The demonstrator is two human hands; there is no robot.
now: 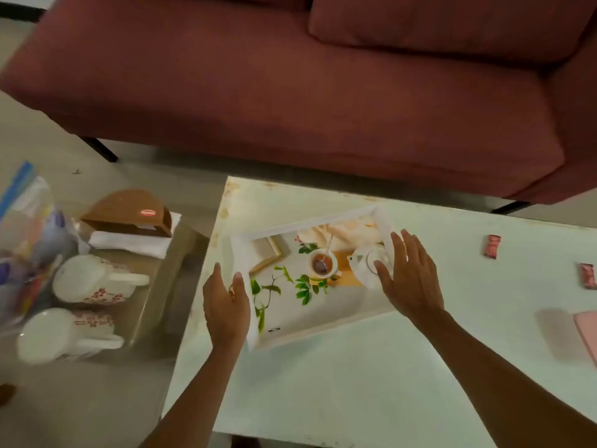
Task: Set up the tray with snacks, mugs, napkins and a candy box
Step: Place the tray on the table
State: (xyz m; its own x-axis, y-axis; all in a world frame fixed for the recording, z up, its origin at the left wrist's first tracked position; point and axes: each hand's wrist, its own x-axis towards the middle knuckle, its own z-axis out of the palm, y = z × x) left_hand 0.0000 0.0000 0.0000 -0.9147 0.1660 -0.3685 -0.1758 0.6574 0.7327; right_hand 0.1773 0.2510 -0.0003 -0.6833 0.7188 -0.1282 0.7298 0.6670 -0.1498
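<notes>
A white tray (pixel 292 315) printed with a tea cup, teapot and leaves lies on the pale table (pixel 371 383). My left hand (pixel 226 305) rests at the tray's left rim, fingers apart, thumb on the edge. My right hand (pixel 410 279) hovers open over the tray's right rim, holding nothing. Two white flowered mugs (pixel 93 279) (pixel 64 334) lie on their sides on a low glass table (pixel 155 305) at the left. Behind them are folded white napkins (pixel 129 242) and a brown napkin holder (pixel 129 211). Two small red snack packets (pixel 492 246) (pixel 587 275) lie at the table's right.
A dark red sofa (pixel 290 76) stands just behind the table. A clear bag of colourful items (pixel 22 240) sits at the far left on the glass table. A pink flat object (pixel 586 331) pokes in at the right edge.
</notes>
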